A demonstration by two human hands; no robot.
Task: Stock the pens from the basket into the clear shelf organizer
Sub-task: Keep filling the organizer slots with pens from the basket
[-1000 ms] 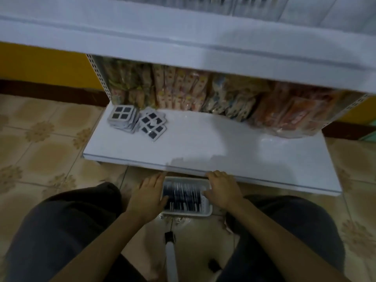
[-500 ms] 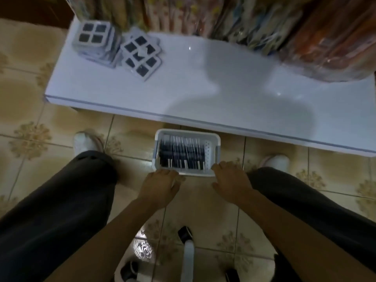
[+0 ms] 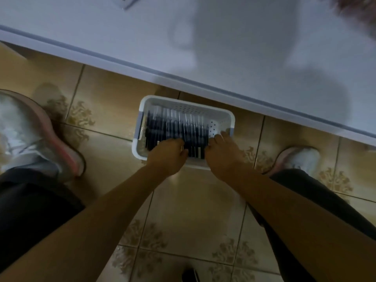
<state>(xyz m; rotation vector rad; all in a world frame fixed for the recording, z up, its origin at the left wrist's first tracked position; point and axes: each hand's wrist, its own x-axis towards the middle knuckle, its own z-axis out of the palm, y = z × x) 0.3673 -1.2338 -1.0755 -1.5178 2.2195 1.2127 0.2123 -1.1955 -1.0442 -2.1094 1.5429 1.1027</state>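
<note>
Left grip (image 3: pixel 168 153), right grip (image 3: pixel 221 156) — over pens (image 3: pixel 177 127) in basket (image 3: pixel 143 107).

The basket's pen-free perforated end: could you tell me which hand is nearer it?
Right. The right hand lies at the perforated end; the left hand is over the pens, nearer the basket's middle.

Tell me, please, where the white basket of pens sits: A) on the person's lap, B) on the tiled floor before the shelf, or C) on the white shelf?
B: the basket rests on the floor tiles, just in front of the shelf edge.
</note>
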